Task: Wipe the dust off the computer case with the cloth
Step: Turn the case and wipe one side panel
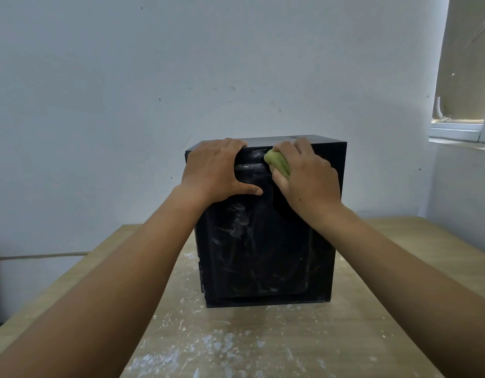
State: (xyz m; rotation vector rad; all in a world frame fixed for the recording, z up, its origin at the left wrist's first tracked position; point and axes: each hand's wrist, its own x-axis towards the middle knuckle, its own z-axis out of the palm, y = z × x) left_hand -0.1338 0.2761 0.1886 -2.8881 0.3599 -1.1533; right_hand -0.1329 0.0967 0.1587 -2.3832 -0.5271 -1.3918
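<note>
Position: the computer case (263, 255) stands upright on the counter (235, 345), close to the wall (181, 64), with one broad dark panel facing the person. Its long axis runs vertically, from the counter up to the top edge.

Left hand (214, 173): placed at the upper left corner of the case. The fingers hook over the top edge and the thumb is spread flat across the panel. It holds the case and appears to be bracing it.

Right hand (309, 181): closed round a wadded yellow-green cloth (278, 165), which is pressed against the panel just below the top edge, right of centre. This is the working hand.

Finding: pale dust smears show on the panel, heaviest in the middle and lower left. Nearly all of this lies below the cloth, toward the counter, and partly to its left beneath the left thumb.

Assessment: wiping is at an early stage. The next stroke most likely needs to run downward along the panel's long axis. The strip under the left thumb cannot be reached until that hand is moved.
</note>
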